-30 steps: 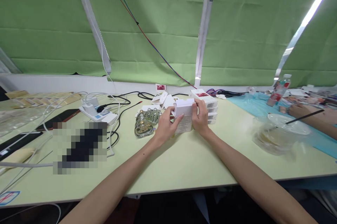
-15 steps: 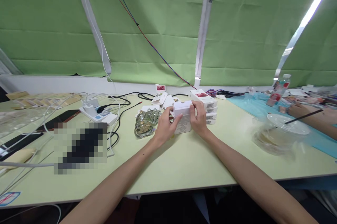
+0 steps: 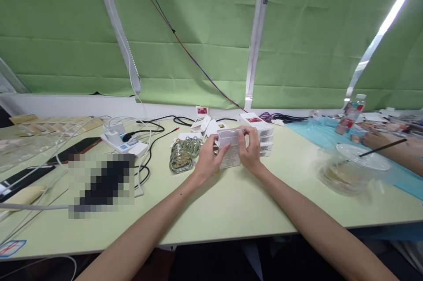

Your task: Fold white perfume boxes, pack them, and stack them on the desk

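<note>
A small white carton (image 3: 230, 155) with fine print on its near face stands upright between my hands, just above or on the table. My left hand (image 3: 209, 157) is closed round its left side, thumb across the front. At the upper right, the bent fingers of my right hand (image 3: 248, 146) press on its top flap (image 3: 230, 132). Left of the carton sit several glass bottles (image 3: 181, 157) with gold-coloured parts. Just behind my right hand is a stack of white boxes (image 3: 265, 138) with barcodes on their ends. Opened white cartons (image 3: 201, 123) lie behind the bottles.
On the left are a power strip (image 3: 124, 142), tangled cables and a dark phone (image 3: 76, 149). To the right stand a clear lidded tub (image 3: 346, 175) with a black stick on it, and a plastic bottle (image 3: 350, 113). Another person's hand (image 3: 376, 140) rests on blue cloth (image 3: 304, 133).
The carton's top flap, raised with its inside edge showing before, now sits folded down nearer the opening. My right fingers have curled further over the top. The left hand has hardly moved.
</note>
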Action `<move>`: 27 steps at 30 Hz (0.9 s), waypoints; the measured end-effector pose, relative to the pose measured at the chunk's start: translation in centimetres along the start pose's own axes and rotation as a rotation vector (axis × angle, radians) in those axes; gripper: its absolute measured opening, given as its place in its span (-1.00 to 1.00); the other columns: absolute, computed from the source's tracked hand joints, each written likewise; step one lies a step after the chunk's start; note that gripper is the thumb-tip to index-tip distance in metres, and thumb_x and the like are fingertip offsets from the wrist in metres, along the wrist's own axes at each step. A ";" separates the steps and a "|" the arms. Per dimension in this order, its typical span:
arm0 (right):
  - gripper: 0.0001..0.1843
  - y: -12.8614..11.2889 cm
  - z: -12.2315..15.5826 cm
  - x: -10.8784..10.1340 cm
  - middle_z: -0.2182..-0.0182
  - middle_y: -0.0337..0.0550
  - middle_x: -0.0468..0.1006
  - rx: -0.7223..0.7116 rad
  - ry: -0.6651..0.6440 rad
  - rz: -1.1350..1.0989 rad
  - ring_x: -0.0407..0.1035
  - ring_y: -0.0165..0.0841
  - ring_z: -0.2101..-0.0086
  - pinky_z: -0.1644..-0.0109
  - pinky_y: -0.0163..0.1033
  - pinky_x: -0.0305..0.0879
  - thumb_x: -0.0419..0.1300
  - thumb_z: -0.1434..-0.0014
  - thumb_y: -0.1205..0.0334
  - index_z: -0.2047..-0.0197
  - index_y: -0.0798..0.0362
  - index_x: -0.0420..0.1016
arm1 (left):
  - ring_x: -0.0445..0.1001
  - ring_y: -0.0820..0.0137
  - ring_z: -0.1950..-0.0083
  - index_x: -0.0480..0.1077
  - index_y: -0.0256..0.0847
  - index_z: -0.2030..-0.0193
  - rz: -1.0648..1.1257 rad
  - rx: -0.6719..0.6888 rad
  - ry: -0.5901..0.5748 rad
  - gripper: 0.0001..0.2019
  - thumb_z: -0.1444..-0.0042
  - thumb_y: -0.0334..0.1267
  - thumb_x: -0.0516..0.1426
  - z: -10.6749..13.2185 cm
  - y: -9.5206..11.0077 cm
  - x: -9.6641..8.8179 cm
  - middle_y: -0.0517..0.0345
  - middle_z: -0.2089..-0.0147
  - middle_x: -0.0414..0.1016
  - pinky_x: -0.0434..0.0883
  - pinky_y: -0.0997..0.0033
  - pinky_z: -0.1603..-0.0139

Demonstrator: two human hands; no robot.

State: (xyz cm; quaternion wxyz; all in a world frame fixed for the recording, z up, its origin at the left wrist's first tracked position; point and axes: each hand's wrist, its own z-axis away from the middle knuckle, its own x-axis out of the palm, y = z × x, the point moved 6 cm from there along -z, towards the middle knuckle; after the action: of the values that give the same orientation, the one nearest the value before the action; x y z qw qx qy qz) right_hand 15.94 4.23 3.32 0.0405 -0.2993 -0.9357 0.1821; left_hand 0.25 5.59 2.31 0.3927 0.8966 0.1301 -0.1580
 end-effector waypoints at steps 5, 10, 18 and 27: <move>-0.78 0.0 0.0 0.0 0.22 -0.06 0.57 0.020 0.013 -0.041 0.38 -0.25 0.15 0.04 -0.08 0.31 -0.03 -0.42 0.21 0.19 0.01 0.40 | 0.48 0.39 0.20 0.34 -0.20 0.03 -0.022 -0.006 -0.001 -0.73 -0.26 -0.07 0.15 0.0 0.0 0.0 0.06 0.12 0.50 0.52 0.40 0.23; -0.71 0.3 0.0 -0.1 0.26 -0.09 0.58 0.040 0.030 -0.025 0.39 -0.24 0.18 0.06 -0.08 0.31 -0.06 -0.43 0.13 0.24 0.00 0.41 | 0.47 0.40 0.20 0.34 -0.20 0.02 -0.022 -0.001 0.003 -0.74 -0.27 -0.09 0.15 0.0 -0.3 0.0 0.08 0.14 0.49 0.51 0.41 0.21; -0.59 0.5 -0.1 0.0 0.35 -0.13 0.56 0.056 0.038 -0.024 0.36 -0.24 0.23 0.10 -0.09 0.29 -0.09 -0.45 0.05 0.31 -0.01 0.46 | 0.48 0.38 0.19 0.34 -0.19 0.01 -0.009 -0.010 -0.007 -0.72 -0.26 -0.07 0.16 0.1 -0.5 0.1 0.07 0.12 0.48 0.53 0.39 0.21; -0.53 0.6 -0.1 0.1 0.40 -0.12 0.56 0.064 0.029 -0.027 0.35 -0.21 0.25 0.13 -0.08 0.29 -0.13 -0.46 0.05 0.35 -0.02 0.48 | 0.49 0.38 0.19 0.33 -0.18 0.03 -0.004 0.003 -0.008 -0.73 -0.26 -0.07 0.16 0.1 -0.3 0.2 0.09 0.14 0.47 0.52 0.40 0.22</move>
State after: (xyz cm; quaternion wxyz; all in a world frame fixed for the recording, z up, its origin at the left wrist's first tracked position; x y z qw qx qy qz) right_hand 16.21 4.82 3.16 0.0659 -0.2880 -0.9327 0.2070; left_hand 0.33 5.69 1.95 0.3914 0.8963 0.1301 -0.1627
